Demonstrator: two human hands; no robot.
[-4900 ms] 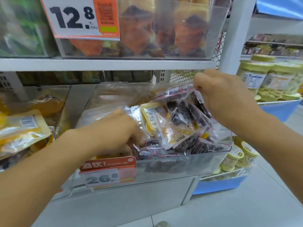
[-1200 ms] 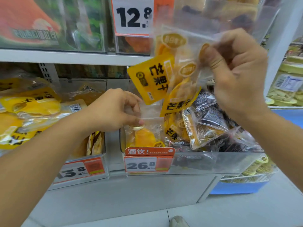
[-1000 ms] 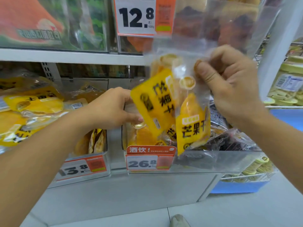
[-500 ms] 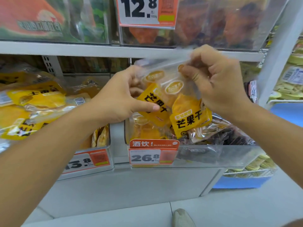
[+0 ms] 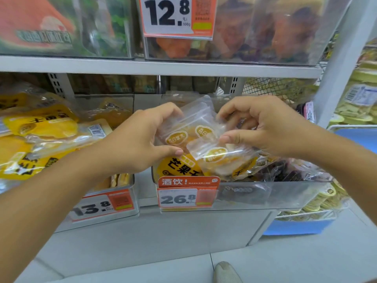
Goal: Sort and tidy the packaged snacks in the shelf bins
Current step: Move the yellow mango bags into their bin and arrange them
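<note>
Yellow mango packets [image 5: 183, 137] upright, clear tops up.

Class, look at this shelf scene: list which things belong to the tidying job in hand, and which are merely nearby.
In the job:
left hand and right hand, each gripping mango packets
clear bin with the 26.8 tag
dark packets in that bin

Merely nearby:
12.8 tag
13.8 tag
blue crate
shoe
</note>
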